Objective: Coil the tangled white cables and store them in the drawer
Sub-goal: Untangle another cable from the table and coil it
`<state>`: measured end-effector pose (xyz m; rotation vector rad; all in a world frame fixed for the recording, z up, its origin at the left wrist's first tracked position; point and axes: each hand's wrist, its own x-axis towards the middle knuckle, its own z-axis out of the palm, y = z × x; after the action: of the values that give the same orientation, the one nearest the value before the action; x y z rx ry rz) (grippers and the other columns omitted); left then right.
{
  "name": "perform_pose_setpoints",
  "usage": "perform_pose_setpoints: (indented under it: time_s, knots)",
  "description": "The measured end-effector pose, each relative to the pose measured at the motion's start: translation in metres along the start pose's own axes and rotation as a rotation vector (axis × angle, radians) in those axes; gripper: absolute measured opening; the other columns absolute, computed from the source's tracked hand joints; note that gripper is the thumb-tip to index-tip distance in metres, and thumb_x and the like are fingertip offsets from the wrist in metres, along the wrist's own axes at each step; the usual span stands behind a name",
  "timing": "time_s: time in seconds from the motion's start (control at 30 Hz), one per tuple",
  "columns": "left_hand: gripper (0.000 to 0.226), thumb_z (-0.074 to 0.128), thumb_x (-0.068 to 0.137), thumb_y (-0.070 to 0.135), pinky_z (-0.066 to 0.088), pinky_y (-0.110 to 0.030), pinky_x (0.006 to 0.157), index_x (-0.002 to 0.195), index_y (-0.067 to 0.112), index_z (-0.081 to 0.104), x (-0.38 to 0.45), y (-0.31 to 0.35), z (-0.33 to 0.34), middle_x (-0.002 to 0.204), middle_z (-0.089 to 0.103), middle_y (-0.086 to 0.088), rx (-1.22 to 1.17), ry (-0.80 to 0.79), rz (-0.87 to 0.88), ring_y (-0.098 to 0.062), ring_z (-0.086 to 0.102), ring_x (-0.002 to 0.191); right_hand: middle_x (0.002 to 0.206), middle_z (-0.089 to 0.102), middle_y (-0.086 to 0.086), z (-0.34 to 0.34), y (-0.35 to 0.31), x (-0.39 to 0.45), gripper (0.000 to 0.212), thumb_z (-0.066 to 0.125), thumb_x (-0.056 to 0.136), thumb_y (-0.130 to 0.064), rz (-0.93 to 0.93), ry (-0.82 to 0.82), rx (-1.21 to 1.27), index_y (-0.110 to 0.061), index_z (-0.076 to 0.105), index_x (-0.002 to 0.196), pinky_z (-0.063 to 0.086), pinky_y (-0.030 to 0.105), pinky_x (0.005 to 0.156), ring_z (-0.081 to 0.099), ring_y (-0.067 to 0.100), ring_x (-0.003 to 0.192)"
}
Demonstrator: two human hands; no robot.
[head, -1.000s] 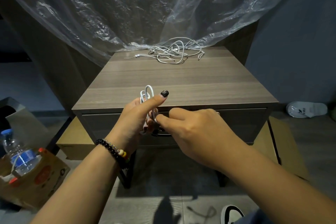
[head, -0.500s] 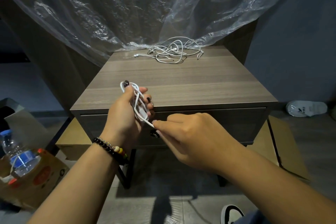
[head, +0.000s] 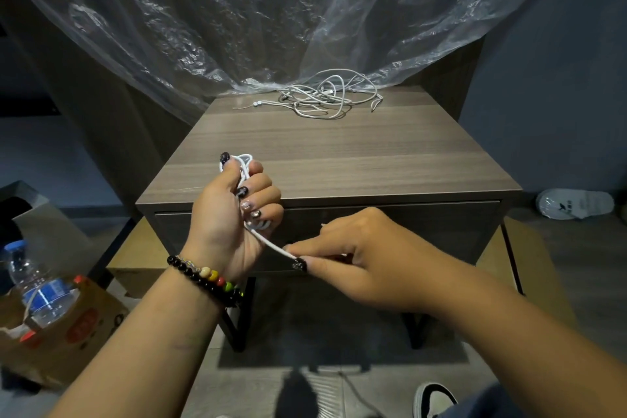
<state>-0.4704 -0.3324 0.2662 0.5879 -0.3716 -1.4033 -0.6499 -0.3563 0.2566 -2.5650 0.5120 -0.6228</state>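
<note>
left hand (head: 230, 214): fingers curled tight round the coiled cable (head: 245, 177), fist held in front of the surface's near edge.
coiled cable: white loops poke out above the fist by the thumb and again below the little finger — the middle is hidden inside the grip.
free end (head: 271, 243): one taut strand runs from under the left fist down and right to the right hand.
right hand (head: 366, 255): thumb and forefinger pinch the free end at its tip, other fingers curled loosely; just in front of the drawer.
tangled cables (head: 325, 95): loose white heap at the far edge of the surface (head: 390, 153), well apart from both hands; a thin lead with a small plug trails off its left side.
drawer (head: 424, 224): front sits flush under the surface, looks closed; handle probably behind the right hand, can't tell.
plastic sheet (head: 237, 27): clear, crumpled, hangs behind and touches down at the back of the surface beside the heap.
bracelet (head: 207, 278): beaded, dark with a few coloured beads, on the left wrist.
water bottle (head: 37, 285): stands in a cardboard box, lower left on the floor.
</note>
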Motion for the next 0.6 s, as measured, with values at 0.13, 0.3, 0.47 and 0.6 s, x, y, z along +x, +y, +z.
perform_pose_setpoints:
  time_s: [0.13,0.3,0.47,0.6]
  knots:
    - [0.037,0.034,0.097,0.040,0.021,-0.010,0.035,0.070,0.018,0.047,-0.001,0.010,-0.003,0.048,0.029,0.010,-0.091,-0.033,0.030,-0.004,0.028,0.034,0.074,0.067,-0.023,-0.010,0.011,-0.002,0.015,0.065,0.087,-0.023,0.131,0.097,0.173,-0.021,0.078,0.094,0.047,0.017,0.066,0.065,-0.003,0.076]
    - [0.026,0.039,0.092,0.035,0.020,-0.011,0.033,0.073,0.018,0.044,-0.005,0.006,0.007,0.047,0.027,0.010,0.124,-0.067,-0.061,-0.003,0.026,0.032,0.075,0.073,-0.009,-0.020,0.019,-0.003,0.008,0.072,0.082,-0.025,0.257,0.257,0.174,-0.021,0.079,0.085,0.056,0.033,0.069,0.067,0.005,0.073]
    - [0.036,0.027,0.102,0.032,0.038,-0.015,0.039,0.072,0.017,0.040,-0.002,-0.001,0.011,0.050,0.036,0.006,0.414,-0.003,-0.048,-0.006,0.038,0.038,0.078,0.072,-0.011,-0.019,0.020,-0.001,0.009,0.074,0.082,-0.024,0.138,0.369,0.036,-0.017,0.079,0.085,0.054,0.029,0.067,0.066,0.004,0.074]
    - [0.038,0.031,0.103,0.028,0.059,-0.031,0.061,0.074,0.010,0.047,-0.009,-0.004,0.013,0.072,0.064,-0.012,0.487,0.044,-0.065,-0.019,0.070,0.066,0.076,0.071,-0.010,-0.019,0.020,0.000,0.018,0.068,0.081,-0.030,0.046,0.419,-0.085,-0.015,0.078,0.084,0.052,0.030,0.062,0.064,0.005,0.070]
